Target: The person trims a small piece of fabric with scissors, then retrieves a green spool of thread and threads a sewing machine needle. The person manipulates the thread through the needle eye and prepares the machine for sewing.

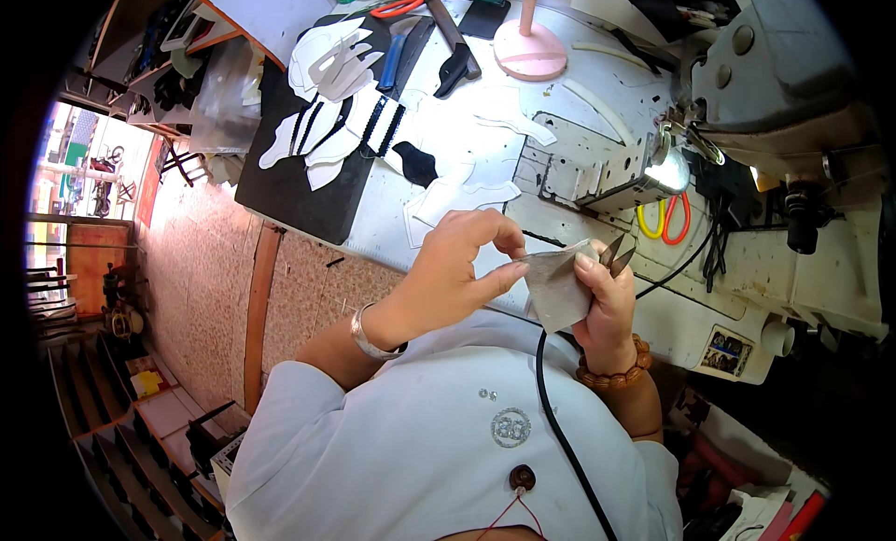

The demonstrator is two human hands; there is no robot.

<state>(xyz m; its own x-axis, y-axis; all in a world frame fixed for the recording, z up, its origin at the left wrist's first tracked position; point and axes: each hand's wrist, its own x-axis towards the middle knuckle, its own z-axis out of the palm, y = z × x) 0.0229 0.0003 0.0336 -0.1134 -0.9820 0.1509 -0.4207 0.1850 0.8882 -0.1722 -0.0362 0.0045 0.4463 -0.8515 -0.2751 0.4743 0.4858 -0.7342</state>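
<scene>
Close to my chest I hold a small grey-white fabric piece point(558, 287). My left hand point(459, 261) pinches its upper left edge between thumb and fingers. My right hand point(607, 303) grips the piece's right side and also holds small thread snips point(616, 253), whose blades point up beside the cloth. A silver bangle sits on my left wrist and a wooden bead bracelet on my right. The hands are just in front of the white worktable's point(392, 214) near edge.
A sewing machine point(784, 102) stands at the right with a lit lamp point(667, 172). Yellow-and-red scissors point(665, 219) lie under it. Cut white and black pieces point(345, 121) rest on a black mat point(299, 191). A pink stand point(529, 46) and tools lie further back.
</scene>
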